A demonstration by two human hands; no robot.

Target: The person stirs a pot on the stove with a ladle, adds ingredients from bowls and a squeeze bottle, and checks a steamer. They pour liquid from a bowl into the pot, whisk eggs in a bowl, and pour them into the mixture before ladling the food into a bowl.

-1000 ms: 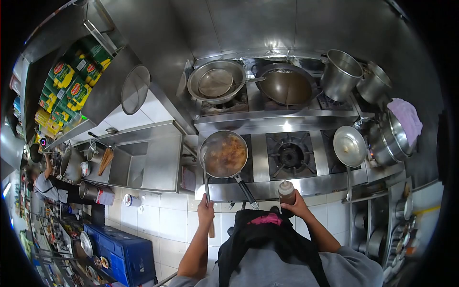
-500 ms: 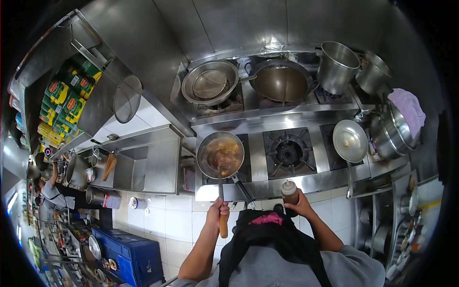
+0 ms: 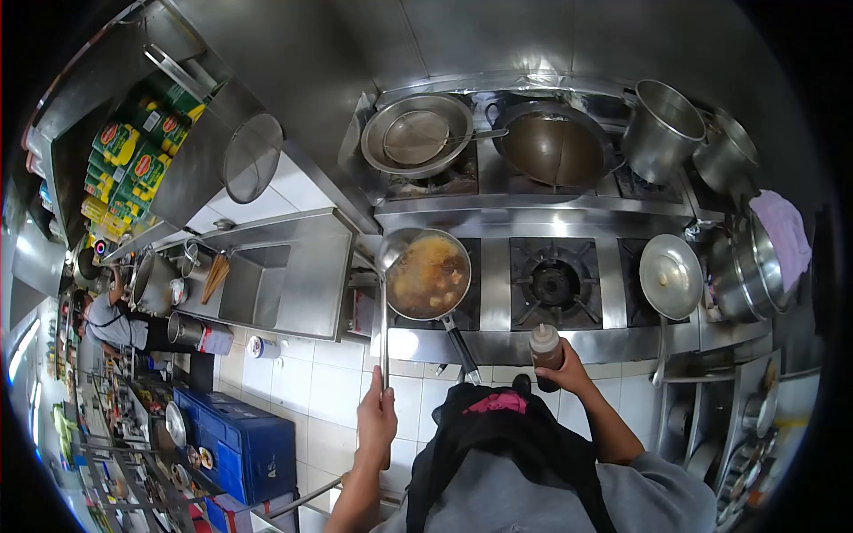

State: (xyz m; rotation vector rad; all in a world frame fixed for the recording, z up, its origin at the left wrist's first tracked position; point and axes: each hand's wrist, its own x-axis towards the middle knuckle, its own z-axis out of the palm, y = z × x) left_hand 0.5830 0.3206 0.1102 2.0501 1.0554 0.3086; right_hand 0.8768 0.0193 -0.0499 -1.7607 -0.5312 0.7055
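While half a second ago the ladle dipped into the pan's middle, your left hand has now pulled back, its fingers clamped on the ladle handle, the bowl resting at the left rim of the frying pan; your right hand stays wrapped round the squeeze bottle of brown sauce just before the stove; the pan holds orange-brown stew

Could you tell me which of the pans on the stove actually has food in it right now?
The frying pan on the front-left burner: it holds orange-brown saucy food. The wok looks bare inside, and the back-left bowl holds only a strainer.
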